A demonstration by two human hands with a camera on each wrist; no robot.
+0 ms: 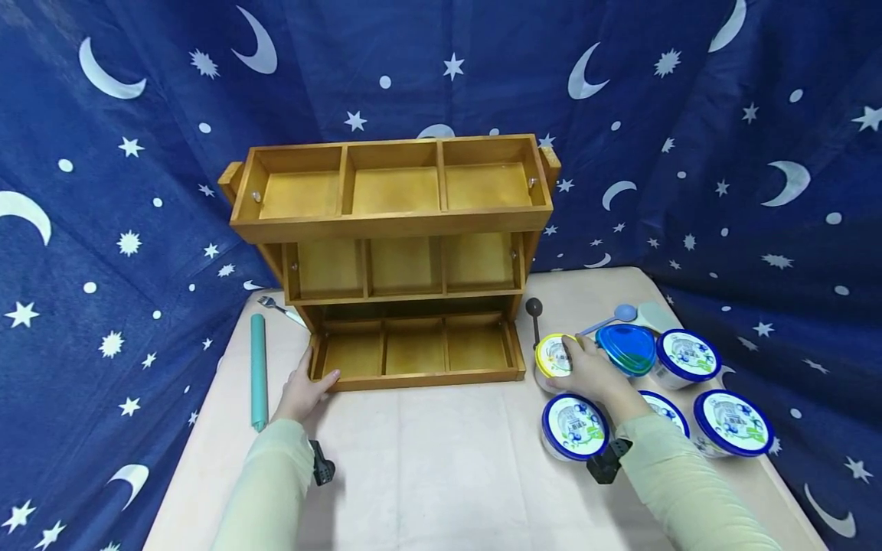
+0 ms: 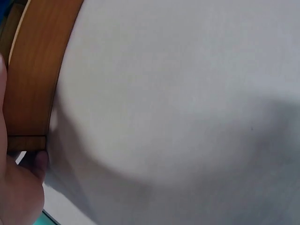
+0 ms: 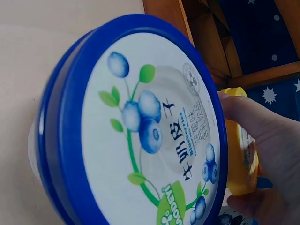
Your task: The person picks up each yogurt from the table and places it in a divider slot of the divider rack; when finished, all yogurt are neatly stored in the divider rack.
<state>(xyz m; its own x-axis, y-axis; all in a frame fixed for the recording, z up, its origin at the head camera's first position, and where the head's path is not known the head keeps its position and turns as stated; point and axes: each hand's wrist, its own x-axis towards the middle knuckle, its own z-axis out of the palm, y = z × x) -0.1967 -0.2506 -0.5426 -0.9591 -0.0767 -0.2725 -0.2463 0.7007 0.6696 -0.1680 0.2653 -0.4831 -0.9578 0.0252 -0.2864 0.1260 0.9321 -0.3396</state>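
A three-tier wooden rack [image 1: 416, 380] stands at the middle of the table, each tier split into three compartments. My left hand [image 1: 303, 389] grips the front left corner of its bottom tier, with the thumb over the front edge and the fingers along the side. In the left wrist view part of that hand [image 2: 23, 194] curls around the end of the wood [image 2: 37, 79]. To the right of the rack, my right hand [image 1: 594, 373] holds a yellow-lidded tub [image 1: 553, 355] by its rim. Closest to the right wrist camera is a blue-lidded tub [image 3: 150, 122] with blueberries on its label.
More blue-lidded tubs [image 1: 733, 422] and a blue lidded container [image 1: 627, 348] stand at the right. A dark spoon [image 1: 534, 308] and a blue spoon [image 1: 624, 313] lie behind them. On the left are a teal roll [image 1: 258, 371] and a fork [image 1: 270, 303].
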